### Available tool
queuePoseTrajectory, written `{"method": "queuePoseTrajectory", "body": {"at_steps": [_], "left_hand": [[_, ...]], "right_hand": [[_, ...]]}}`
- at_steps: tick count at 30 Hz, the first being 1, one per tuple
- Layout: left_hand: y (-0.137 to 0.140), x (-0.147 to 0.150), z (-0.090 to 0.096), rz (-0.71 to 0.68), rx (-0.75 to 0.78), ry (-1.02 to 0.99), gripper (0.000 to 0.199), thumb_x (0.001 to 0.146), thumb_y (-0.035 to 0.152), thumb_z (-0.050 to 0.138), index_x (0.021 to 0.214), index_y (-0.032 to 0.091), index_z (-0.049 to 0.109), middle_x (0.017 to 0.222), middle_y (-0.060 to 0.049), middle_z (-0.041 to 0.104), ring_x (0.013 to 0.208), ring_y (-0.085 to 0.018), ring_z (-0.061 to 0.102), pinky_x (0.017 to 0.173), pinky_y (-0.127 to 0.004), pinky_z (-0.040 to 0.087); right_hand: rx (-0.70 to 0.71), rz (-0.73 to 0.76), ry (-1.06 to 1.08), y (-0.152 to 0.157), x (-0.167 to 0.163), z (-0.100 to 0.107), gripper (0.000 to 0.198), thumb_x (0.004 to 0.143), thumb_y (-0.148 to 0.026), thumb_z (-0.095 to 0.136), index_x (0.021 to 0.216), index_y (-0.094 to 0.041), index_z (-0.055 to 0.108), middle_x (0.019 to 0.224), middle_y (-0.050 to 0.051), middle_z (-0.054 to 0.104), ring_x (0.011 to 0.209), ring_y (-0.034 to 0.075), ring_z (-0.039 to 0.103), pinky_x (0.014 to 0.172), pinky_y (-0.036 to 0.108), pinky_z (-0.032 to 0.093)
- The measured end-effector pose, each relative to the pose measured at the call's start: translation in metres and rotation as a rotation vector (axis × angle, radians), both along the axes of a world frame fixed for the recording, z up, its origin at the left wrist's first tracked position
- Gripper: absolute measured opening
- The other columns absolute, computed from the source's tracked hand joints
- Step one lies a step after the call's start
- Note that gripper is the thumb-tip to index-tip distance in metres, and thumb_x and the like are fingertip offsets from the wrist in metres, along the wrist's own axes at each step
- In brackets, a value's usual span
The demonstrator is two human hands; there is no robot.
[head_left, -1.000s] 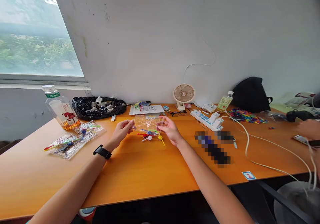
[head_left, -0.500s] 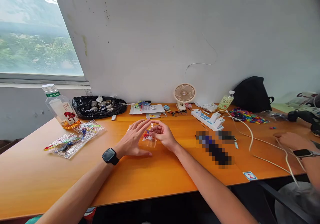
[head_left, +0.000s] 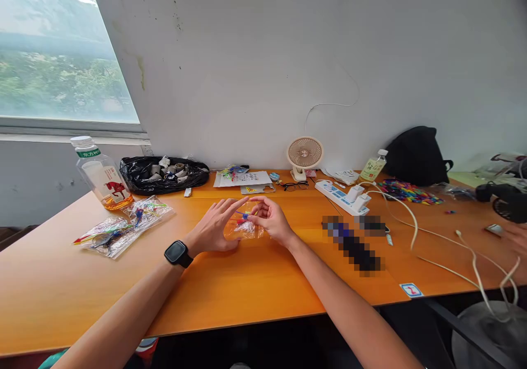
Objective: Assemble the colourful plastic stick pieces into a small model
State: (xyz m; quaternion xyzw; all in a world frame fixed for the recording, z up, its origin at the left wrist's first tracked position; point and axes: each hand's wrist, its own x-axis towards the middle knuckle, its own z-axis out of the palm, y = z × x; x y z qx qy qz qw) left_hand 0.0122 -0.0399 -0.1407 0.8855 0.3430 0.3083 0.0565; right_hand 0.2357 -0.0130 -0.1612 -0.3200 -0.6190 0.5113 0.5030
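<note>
A small clear plastic bag [head_left: 251, 233] with red, blue and white bits lies on the orange table between my hands. My left hand [head_left: 212, 229] rests at its left side, fingers stretched out and thumb apart, holding nothing. Thumb and fingers of my right hand [head_left: 272, 223] are pinched together over the bag. At their tips shows a small blue piece [head_left: 245, 216]; whether it is inside or on top of the bag I cannot tell.
Left are clear bags of coloured parts [head_left: 123, 229] and a bottle [head_left: 102, 177]. Behind stand a black bag of grey pieces [head_left: 164, 174], a fan [head_left: 304, 154] and a power strip [head_left: 337, 196]. Cables and a co-worker's blurred hand [head_left: 516, 237] are at right.
My right hand has shifted slightly right, and more of the bag and the blue piece shows. My left thumb has drawn in a little. The co-worker's hand moved right.
</note>
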Motion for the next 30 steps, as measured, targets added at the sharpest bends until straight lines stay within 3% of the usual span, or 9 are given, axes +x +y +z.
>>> {"method": "queuePoseTrajectory", "body": {"at_steps": [6, 13, 16, 19, 21, 25, 27, 30], "left_hand": [[-0.002, 0.0, 0.002, 0.006, -0.027, -0.069, 0.106, 0.073, 0.035, 0.076, 0.163, 0.031, 0.021, 0.134, -0.013, 0.055, 0.117, -0.034, 0.054, 0.103, -0.046, 0.044], [-0.003, 0.001, 0.001, -0.029, -0.038, -0.018, 0.106, 0.074, 0.04, 0.078, 0.163, 0.03, 0.022, 0.138, -0.013, 0.055, 0.119, -0.035, 0.053, 0.107, -0.05, 0.04], [-0.002, 0.0, -0.001, -0.047, -0.051, 0.015, 0.103, 0.077, 0.042, 0.075, 0.164, 0.03, 0.02, 0.135, -0.013, 0.057, 0.117, -0.034, 0.055, 0.107, -0.051, 0.041], [0.001, -0.003, -0.007, -0.05, -0.067, 0.032, 0.098, 0.082, 0.043, 0.071, 0.164, 0.03, 0.018, 0.14, -0.013, 0.056, 0.124, -0.035, 0.053, 0.11, -0.052, 0.04], [0.002, -0.004, -0.01, -0.048, -0.074, 0.035, 0.096, 0.084, 0.045, 0.07, 0.163, 0.03, 0.018, 0.146, -0.013, 0.053, 0.131, -0.036, 0.05, 0.112, -0.054, 0.039], [0.003, -0.005, -0.013, -0.057, -0.093, 0.035, 0.093, 0.085, 0.047, 0.07, 0.163, 0.03, 0.02, 0.15, -0.013, 0.051, 0.134, -0.038, 0.049, 0.111, -0.053, 0.041], [0.003, -0.003, -0.012, -0.069, -0.097, 0.027, 0.094, 0.085, 0.051, 0.071, 0.162, 0.029, 0.023, 0.148, -0.013, 0.053, 0.132, -0.037, 0.051, 0.11, -0.053, 0.042], [0.003, -0.001, -0.011, -0.079, -0.096, 0.002, 0.096, 0.081, 0.057, 0.075, 0.16, 0.028, 0.029, 0.148, -0.013, 0.054, 0.131, -0.036, 0.052, 0.112, -0.051, 0.042]], "right_hand": [[0.001, 0.011, -0.047, 0.003, 0.006, 0.001, 0.067, 0.066, -0.035, 0.092, 0.124, -0.023, 0.061, 0.091, -0.003, 0.061, 0.058, 0.006, 0.049, 0.058, 0.021, 0.044], [0.111, 0.01, -0.231, 0.0, 0.006, 0.003, 0.076, 0.067, -0.041, 0.092, 0.133, -0.026, 0.058, 0.101, 0.0, 0.058, 0.066, 0.008, 0.051, 0.06, 0.022, 0.043], [0.254, -0.061, -0.359, -0.003, 0.007, 0.004, 0.076, 0.073, -0.04, 0.089, 0.139, -0.029, 0.055, 0.109, 0.003, 0.058, 0.072, 0.012, 0.054, 0.066, 0.025, 0.048], [0.453, -0.096, -0.496, -0.008, 0.008, 0.008, 0.082, 0.075, -0.035, 0.088, 0.148, -0.035, 0.05, 0.119, 0.006, 0.057, 0.095, 0.019, 0.059, 0.085, 0.033, 0.053], [0.548, -0.086, -0.512, -0.011, 0.008, 0.012, 0.067, 0.081, -0.03, 0.084, 0.142, -0.037, 0.057, 0.123, 0.006, 0.056, 0.11, 0.023, 0.058, 0.098, 0.038, 0.05], [0.625, -0.1, -0.461, -0.015, 0.003, 0.013, 0.011, 0.087, -0.026, 0.079, 0.097, -0.031, 0.08, 0.125, 0.005, 0.055, 0.11, 0.023, 0.058, 0.101, 0.04, 0.047], [0.6, -0.123, -0.426, -0.015, 0.0, 0.011, 0.003, 0.088, -0.026, 0.077, 0.088, -0.028, 0.079, 0.122, 0.005, 0.056, 0.108, 0.022, 0.058, 0.101, 0.039, 0.047], [0.5, -0.142, -0.334, -0.013, -0.003, 0.009, 0.004, 0.089, -0.027, 0.075, 0.09, -0.024, 0.077, 0.113, 0.005, 0.058, 0.107, 0.02, 0.061, 0.103, 0.037, 0.046]]}}
